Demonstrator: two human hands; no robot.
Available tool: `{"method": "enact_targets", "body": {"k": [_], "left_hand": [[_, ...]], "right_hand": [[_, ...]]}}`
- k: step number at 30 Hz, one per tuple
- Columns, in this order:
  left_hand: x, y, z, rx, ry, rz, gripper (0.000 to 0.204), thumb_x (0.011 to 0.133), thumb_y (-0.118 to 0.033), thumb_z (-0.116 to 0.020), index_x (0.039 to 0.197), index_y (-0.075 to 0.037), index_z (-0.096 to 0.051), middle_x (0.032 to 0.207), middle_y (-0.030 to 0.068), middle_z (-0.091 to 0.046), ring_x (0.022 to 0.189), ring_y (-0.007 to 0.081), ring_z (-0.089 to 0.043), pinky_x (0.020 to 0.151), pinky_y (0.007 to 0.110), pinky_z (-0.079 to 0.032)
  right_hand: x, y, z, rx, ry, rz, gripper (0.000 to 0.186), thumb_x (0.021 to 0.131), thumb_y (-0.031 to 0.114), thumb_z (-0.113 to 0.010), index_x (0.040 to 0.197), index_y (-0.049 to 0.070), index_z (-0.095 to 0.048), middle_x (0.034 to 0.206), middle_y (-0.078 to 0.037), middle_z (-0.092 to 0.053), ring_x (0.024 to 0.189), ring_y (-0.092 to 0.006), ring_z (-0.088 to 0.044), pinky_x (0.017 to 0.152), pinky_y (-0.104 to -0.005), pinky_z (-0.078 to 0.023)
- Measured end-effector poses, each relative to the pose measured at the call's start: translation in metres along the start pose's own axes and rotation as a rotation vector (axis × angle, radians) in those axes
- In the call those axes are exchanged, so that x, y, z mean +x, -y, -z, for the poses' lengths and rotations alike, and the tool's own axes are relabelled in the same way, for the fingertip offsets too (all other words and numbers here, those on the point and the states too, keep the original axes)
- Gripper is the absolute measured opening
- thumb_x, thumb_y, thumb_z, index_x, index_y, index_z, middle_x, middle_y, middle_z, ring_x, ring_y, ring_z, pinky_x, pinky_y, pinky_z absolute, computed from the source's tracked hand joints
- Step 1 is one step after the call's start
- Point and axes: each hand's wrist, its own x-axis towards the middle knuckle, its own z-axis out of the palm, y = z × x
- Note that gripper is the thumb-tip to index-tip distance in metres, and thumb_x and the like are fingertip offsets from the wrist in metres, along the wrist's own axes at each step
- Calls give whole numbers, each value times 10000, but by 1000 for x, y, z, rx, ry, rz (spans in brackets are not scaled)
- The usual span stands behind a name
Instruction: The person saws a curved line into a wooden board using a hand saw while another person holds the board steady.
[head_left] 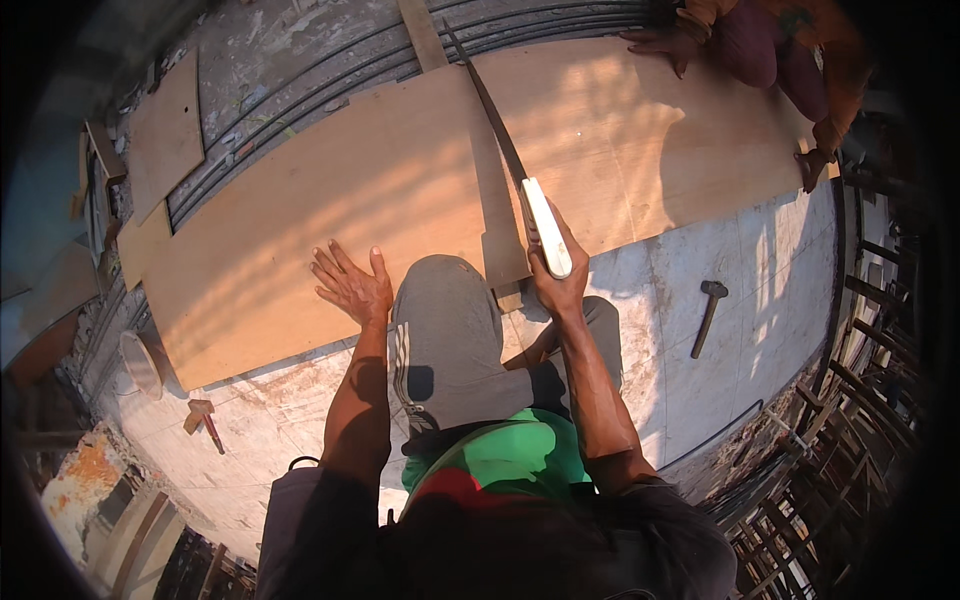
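Note:
A large plywood sheet [400,180] lies across the view in front of me. My right hand [562,275] is closed round the white handle of a handsaw [545,225]. Its long dark blade points away from me over the sheet, and the tip reaches past the far edge. Spread flat on the sheet, my left hand [355,286] presses down left of my knee with its fingers apart. My knee rests at the sheet's near edge, between the two hands.
A co-worker's hands [668,45] touch the sheet at the far right. On the pale floor lie a hammer [710,318] at right and a smaller red-handled hammer [204,425] at left. Long dark rods [340,75] run behind the sheet. A loose board [168,140] lies far left.

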Motion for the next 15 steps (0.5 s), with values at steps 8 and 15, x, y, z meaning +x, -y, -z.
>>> {"method": "enact_targets", "body": {"k": [8,15], "left_hand": [[9,-2,2,-40,3,-7,808,964,-581,-471,1577,-107,-242,1656,180,-131,1525,402,-76,1185,622,-91],[-6,8,-6,1,13,-28,814,964,-583,-463,1581,-106,-229,1658,178,-117,1524,400,-80,1181,630,-92]], "right_hand": [[-12,9,-3,-74,1,-24,663,759,-75,-585,1414,10,-527,1254,-186,-650,1129,-212,-638,947,-326,-497],[11,9,-6,-44,27,-103,699,761,-118,-556,1445,17,-501,1190,-136,-709,924,-142,-660,844,-262,-505]]}}
